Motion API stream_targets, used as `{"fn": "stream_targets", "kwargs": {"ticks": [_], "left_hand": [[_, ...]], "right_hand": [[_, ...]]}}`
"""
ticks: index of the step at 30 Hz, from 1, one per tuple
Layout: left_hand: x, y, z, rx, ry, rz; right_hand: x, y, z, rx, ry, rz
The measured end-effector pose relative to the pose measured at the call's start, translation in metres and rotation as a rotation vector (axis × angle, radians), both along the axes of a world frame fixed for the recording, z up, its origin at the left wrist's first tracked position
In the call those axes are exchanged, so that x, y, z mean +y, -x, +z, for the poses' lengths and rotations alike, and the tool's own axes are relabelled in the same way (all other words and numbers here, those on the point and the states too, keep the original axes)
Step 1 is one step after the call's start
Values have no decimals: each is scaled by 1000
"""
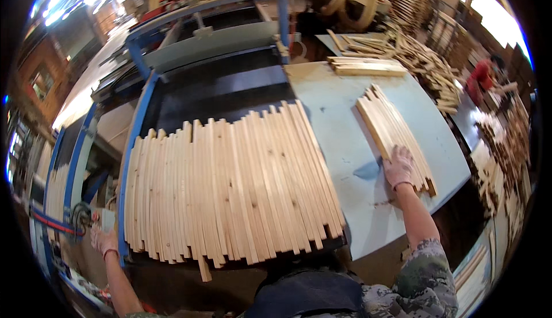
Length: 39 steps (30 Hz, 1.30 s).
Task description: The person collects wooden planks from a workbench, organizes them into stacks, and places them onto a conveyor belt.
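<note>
My right hand (399, 167), in a light glove, lies with outstretched fingers on the near part of a small bundle of wooden strips (388, 114). The bundle rests on a pale blue tabletop (351, 203). On the left, my gloved left hand (104, 241) is against a small grey control box (107, 219) beside the blue machine frame (122, 226); its fingers point up toward the box and hold nothing visible. Between my hands, a wide row of wooden strips (230, 186) lies side by side on the black machine bed (221, 88), their ends uneven.
A short stack of strips (368, 66) sits at the table's far edge, with a loose heap of wood (414, 59) behind it. A blue crossbar (207, 0) spans the bed's far end. Cables (80, 217) hang by the control box. A person in red (480, 79) works at far right.
</note>
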<state>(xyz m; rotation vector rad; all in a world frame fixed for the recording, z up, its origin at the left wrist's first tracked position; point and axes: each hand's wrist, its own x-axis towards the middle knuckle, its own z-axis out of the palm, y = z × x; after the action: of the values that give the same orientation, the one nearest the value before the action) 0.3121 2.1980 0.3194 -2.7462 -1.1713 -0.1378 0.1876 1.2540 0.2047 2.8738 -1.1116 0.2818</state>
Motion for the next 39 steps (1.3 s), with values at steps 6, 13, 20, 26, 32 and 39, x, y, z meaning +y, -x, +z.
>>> {"fn": "stream_targets", "kwargs": {"ticks": [6,13,20,26,32,39], "left_hand": [[51,-19,-50,-333,-112,-188],[-237,-22,-31,-726,605,-844],[-483,36,-42,-569,1184,-1112],[-589,73,-80,-262,1343,-1222],[-666,85,-97,-263,1206,-1427],[-720,91,-147,-280,848,-1435]], "right_hand": [[5,-21,6,72,-95,-3],[1,-9,13,156,-120,-49],[-9,1,12,87,-166,-8],[-45,15,42,-156,-299,138],[-159,14,38,-237,-410,-71],[-162,-24,35,-39,-614,-148]]}}
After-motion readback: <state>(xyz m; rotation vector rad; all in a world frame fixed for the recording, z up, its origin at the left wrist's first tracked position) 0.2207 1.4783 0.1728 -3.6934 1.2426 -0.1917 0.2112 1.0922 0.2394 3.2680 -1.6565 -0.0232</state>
